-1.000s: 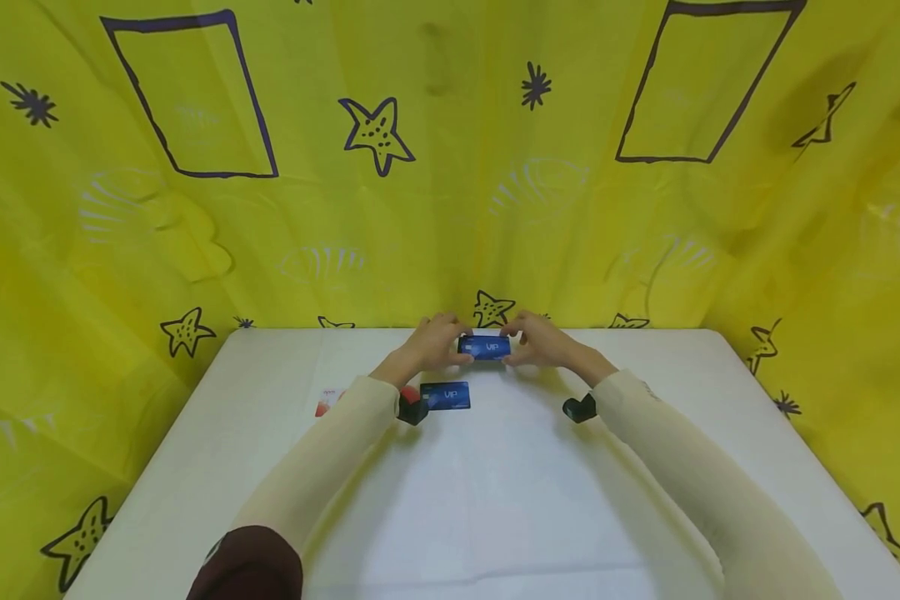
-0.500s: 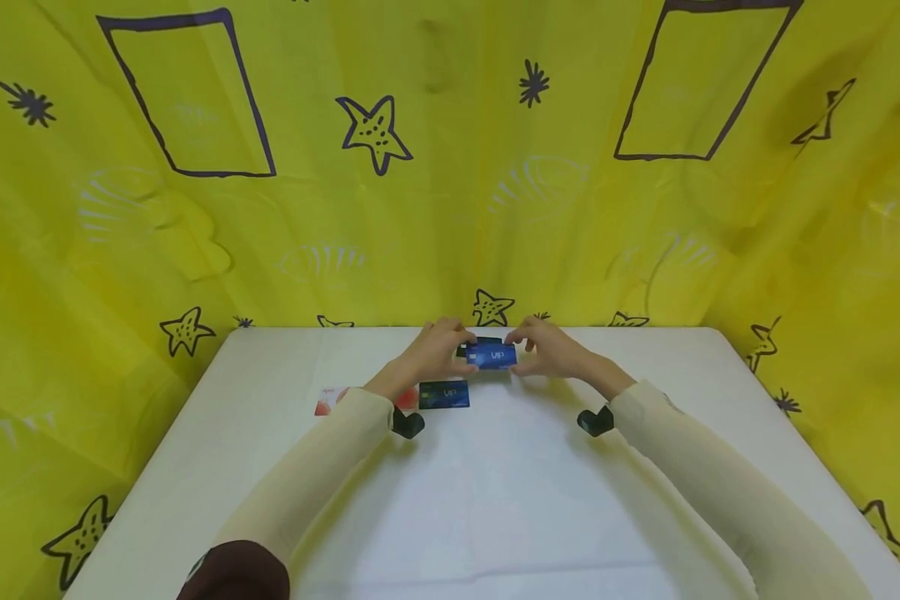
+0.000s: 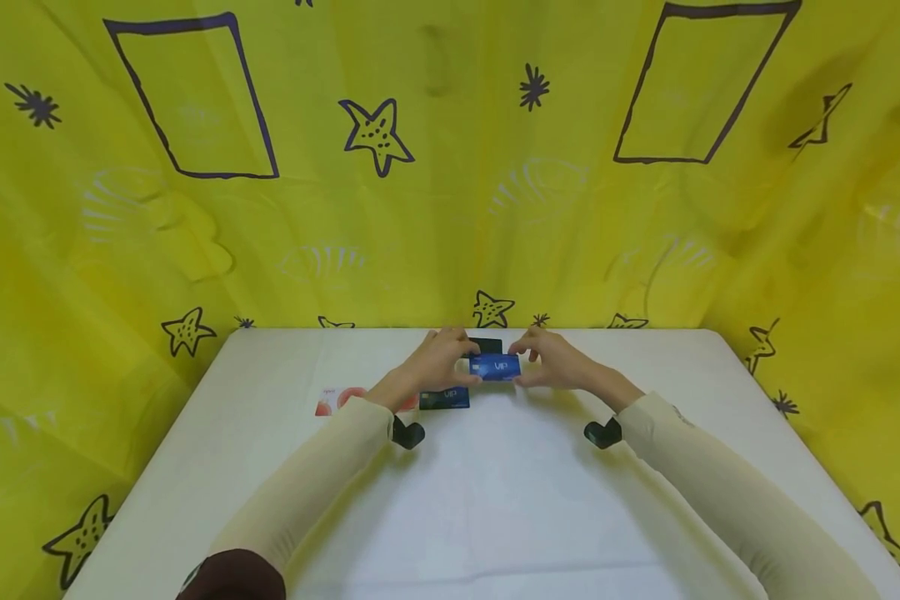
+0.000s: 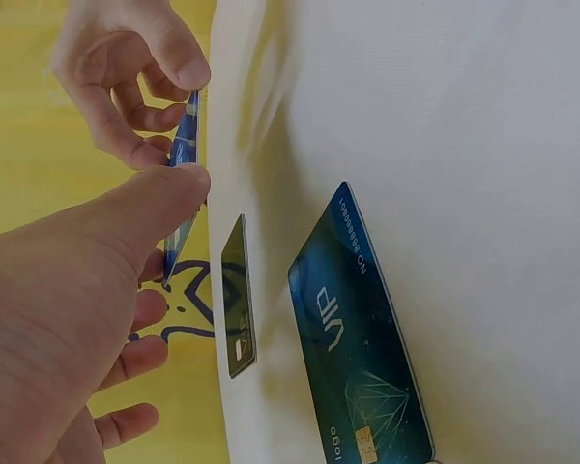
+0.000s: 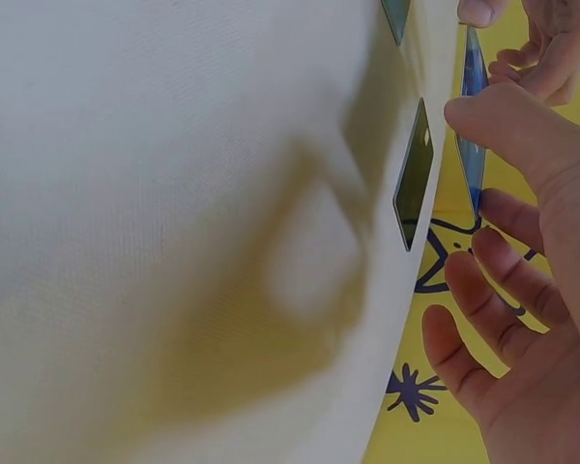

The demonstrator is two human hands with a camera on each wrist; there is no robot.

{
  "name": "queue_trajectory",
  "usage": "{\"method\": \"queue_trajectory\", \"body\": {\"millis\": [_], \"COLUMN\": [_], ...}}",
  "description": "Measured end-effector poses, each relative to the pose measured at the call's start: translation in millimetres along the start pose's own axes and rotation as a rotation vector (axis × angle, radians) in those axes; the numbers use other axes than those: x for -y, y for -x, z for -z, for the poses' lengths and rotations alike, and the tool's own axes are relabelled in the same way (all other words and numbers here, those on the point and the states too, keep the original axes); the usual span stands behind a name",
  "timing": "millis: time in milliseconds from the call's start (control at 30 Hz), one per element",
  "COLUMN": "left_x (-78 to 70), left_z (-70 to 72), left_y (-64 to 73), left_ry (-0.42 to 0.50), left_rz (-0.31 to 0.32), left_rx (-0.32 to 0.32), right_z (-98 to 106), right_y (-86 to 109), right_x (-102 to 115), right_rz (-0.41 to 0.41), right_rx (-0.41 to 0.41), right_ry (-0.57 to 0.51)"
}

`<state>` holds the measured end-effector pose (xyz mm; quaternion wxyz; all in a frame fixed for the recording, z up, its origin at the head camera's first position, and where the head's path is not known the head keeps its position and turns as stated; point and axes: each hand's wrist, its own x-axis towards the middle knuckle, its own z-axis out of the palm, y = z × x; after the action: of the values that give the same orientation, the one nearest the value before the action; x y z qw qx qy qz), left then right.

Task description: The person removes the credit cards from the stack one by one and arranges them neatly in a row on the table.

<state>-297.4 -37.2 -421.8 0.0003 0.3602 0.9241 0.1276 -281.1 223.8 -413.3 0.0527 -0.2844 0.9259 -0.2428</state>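
A blue VIP card (image 3: 495, 367) is held up off the table by both hands, one at each short end. My left hand (image 3: 437, 363) pinches its left end between thumb and fingers. On the right end, my right hand (image 3: 558, 362) has a similar pinch; its other fingers spread loosely in the right wrist view. Behind the held card lies a dark card (image 3: 487, 344), also seen in the left wrist view. Nearer, a dark blue-teal VIP card (image 4: 353, 329) lies on the table, partly covered by the left hand in the head view.
A red-and-white card (image 3: 333, 401) lies left of the teal card, and the left forearm hides part of the red there. The white table (image 3: 540, 500) ends at the back against a yellow curtain (image 3: 450, 208) with star drawings.
Both hands have drawn the blue card toward me and slightly right. The dark card behind it has come into view. The left hand now overlaps the teal card's upper edge.
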Motion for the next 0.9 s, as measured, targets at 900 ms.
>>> {"method": "queue_trajectory", "body": {"millis": [900], "left_x": [-6.1], "left_z": [-21.6], "left_y": [12.0], "left_ry": [-0.035], "left_rz": [0.024], "left_rx": [0.022], "right_z": [-23.5], "right_y": [9.5], "right_x": [-7.3], "right_rz": [0.020], "right_rx": [-0.003], "right_ry": [-0.063]}}
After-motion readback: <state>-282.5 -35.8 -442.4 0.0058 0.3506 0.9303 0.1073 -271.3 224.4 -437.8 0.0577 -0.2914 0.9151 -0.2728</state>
